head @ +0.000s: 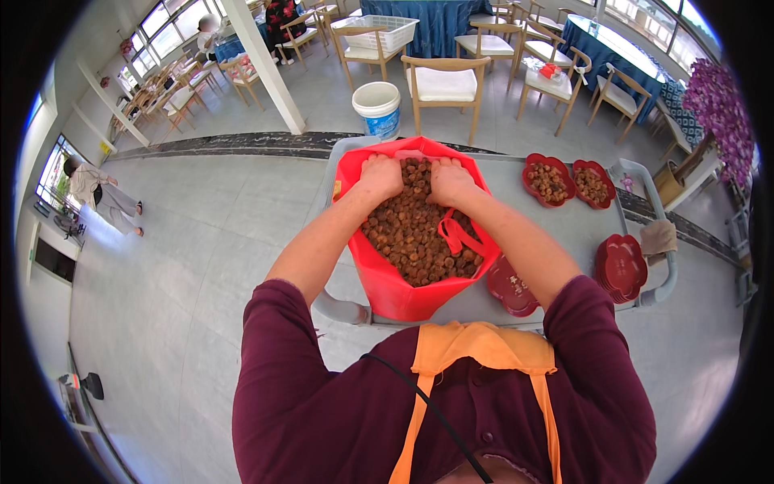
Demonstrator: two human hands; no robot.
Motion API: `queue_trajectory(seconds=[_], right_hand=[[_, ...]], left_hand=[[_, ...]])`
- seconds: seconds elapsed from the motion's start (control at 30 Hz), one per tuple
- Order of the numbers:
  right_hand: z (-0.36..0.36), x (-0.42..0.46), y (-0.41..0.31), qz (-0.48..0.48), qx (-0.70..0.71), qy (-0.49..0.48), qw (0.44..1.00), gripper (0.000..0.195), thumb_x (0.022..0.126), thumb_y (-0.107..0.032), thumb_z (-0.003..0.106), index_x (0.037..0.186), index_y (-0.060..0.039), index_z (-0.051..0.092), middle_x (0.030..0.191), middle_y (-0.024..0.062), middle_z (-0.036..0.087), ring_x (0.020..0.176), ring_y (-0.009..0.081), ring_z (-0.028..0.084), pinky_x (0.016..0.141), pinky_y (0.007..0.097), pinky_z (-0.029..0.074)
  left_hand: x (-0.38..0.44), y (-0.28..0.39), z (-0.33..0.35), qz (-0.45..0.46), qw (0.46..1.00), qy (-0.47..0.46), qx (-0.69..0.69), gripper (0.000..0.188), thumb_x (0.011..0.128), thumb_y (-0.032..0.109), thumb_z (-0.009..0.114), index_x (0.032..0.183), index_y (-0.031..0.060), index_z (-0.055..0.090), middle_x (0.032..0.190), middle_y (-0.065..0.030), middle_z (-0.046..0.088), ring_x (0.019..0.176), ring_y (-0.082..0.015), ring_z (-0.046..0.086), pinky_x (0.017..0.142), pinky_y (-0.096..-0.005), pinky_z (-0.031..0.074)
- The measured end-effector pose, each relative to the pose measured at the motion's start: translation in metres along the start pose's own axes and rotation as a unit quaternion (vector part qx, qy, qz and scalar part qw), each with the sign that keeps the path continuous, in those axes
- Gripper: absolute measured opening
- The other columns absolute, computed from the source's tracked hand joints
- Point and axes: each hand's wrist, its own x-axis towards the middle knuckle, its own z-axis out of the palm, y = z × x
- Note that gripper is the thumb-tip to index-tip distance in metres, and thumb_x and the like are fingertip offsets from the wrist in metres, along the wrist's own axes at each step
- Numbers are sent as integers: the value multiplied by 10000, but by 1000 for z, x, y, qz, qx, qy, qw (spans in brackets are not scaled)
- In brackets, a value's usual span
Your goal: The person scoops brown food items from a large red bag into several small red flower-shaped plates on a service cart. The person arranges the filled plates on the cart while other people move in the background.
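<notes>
A red bag (393, 290) stands wide at the mouth on a grey cart (471, 302), full of small brown round dried fruits or nuts (417, 242). My left hand (382, 174) lies at the far left of the bag's mouth, fingers bent down at the edge of the brown pieces. Opposite it, my right hand (450, 180) rests on the pieces at the far right. The fingertips of both are partly hidden, so a grip cannot be made out. A red strap (459, 235) lies over the contents near my right forearm.
Two red flower-shaped dishes (548, 180) (594, 184) hold brown pieces. Stacked red dishes (621, 266) and another red dish (514, 287) are nearer. A cloth (659, 237) hangs on the cart handle. Beyond stand a white bucket (376, 100) and chairs (446, 85). A person (106, 193) stands far left.
</notes>
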Motion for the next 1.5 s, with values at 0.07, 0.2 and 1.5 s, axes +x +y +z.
queue_trajectory(seconds=[0.07,0.2,1.5], right_hand=[[12,6,3,7,-13,27,1000,709,720,-274,772,1282,10,447,1321,197,460,1239,360,449,1013,455,413],[29,8,4,6,14,87,996,598,752,-183,699,1259,16,452,1311,215,455,1233,379,447,998,469,420],[10,9,0,-18,25,-44,999,827,643,-238,817,1357,-81,428,1338,168,495,1268,337,462,1062,407,389]], left_hand=[[1,1,4,4,1000,20,2,345,788,178,569,1080,21,663,1259,-202,556,1211,-350,492,998,-443,418],[-7,2,9,9,999,45,-14,371,786,163,572,1128,29,628,1245,-201,549,1201,-344,489,1002,-442,411],[-7,9,6,70,987,-73,-128,950,593,196,815,1421,140,353,1185,-190,616,1081,-353,603,934,-415,477]])
